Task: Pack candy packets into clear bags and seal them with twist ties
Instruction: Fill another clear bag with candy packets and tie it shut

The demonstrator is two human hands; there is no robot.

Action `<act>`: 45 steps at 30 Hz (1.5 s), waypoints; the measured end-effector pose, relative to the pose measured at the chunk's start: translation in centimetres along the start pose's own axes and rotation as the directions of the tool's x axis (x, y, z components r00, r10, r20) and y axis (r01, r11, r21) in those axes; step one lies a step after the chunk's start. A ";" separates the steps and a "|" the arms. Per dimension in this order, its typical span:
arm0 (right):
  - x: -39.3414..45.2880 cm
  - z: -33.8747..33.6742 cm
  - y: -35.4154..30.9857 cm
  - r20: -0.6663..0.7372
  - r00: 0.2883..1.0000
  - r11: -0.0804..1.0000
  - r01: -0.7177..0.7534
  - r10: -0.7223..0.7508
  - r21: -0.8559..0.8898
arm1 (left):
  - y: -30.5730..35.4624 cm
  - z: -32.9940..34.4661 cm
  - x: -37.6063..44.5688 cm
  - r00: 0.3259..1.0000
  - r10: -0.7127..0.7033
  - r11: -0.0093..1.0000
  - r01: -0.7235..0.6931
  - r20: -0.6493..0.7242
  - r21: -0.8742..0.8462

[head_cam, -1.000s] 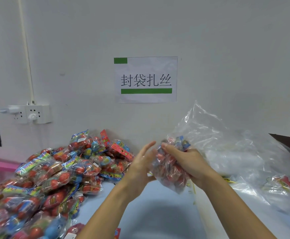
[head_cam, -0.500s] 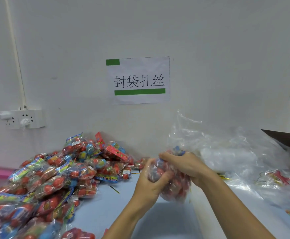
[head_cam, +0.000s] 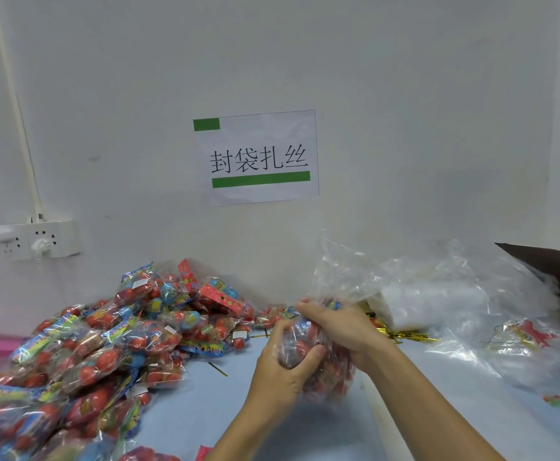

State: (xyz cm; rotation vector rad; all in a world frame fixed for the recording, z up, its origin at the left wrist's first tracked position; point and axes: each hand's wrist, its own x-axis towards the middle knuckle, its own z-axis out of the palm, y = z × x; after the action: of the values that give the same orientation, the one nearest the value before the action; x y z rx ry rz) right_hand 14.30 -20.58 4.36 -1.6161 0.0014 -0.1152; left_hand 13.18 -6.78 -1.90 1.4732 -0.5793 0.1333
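Observation:
A clear bag filled with red candy packets (head_cam: 322,377) is held above the pale blue table (head_cam: 305,427). My left hand (head_cam: 282,367) grips its left side, thumb pressed into the plastic. My right hand (head_cam: 342,327) curls over the top of the bag, whose loose mouth (head_cam: 345,277) rises above my fingers. A big heap of candy packets (head_cam: 105,344) lies to the left. Gold twist ties (head_cam: 401,334) lie just right of my right hand.
Loose clear bags (head_cam: 465,311) pile up at the right, against the wall. A dark box corner (head_cam: 551,264) sits at the far right. One stray twist tie (head_cam: 218,369) lies near the heap. A power strip (head_cam: 36,239) and a paper sign (head_cam: 258,158) hang on the wall.
My left hand went from open fingers beside the bag to gripping its left side. Both hands lowered the bag toward the table.

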 end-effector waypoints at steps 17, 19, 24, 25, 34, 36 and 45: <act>-1.3 -0.2 -1.3 0.198 0.975 0.990 0.115 -0.096 -0.087 | 0.0 -0.6 -1.8 0.984 -0.175 0.952 0.179 0.040 -0.248; -1.6 -0.5 -1.7 0.294 0.953 0.993 0.101 -0.080 -0.058 | 0.3 -0.7 -2.0 0.979 -0.187 0.934 0.202 0.076 -0.295; -2.0 -0.7 -2.4 0.461 0.878 0.991 0.106 -0.131 0.078 | 1.1 -0.8 -2.2 0.979 -0.149 0.906 0.191 0.139 -0.378; -2.1 -0.6 -2.4 0.486 0.863 0.989 0.097 -0.138 0.109 | 1.2 -0.8 -2.3 0.981 -0.129 0.901 0.177 0.145 -0.395; -1.8 0.2 -2.1 0.565 0.817 0.977 -0.013 -0.111 0.211 | 2.1 -1.7 -2.1 0.892 -0.331 0.651 0.451 0.307 -0.610; -1.9 0.9 -2.3 0.486 0.868 0.975 -0.003 -0.108 0.221 | 1.5 -1.6 -1.8 0.903 -0.364 0.667 0.424 0.229 -0.613; 0.2 0.9 -1.3 -0.246 0.960 0.926 -0.031 0.132 0.377 | -1.3 -2.0 -1.5 0.966 -0.180 0.977 0.152 -0.188 -0.152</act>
State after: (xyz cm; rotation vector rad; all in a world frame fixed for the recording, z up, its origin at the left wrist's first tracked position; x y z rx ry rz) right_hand 14.49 -19.61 5.63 -1.2099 0.2440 -0.2533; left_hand 13.00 -4.62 -3.67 1.3501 -0.2933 0.1075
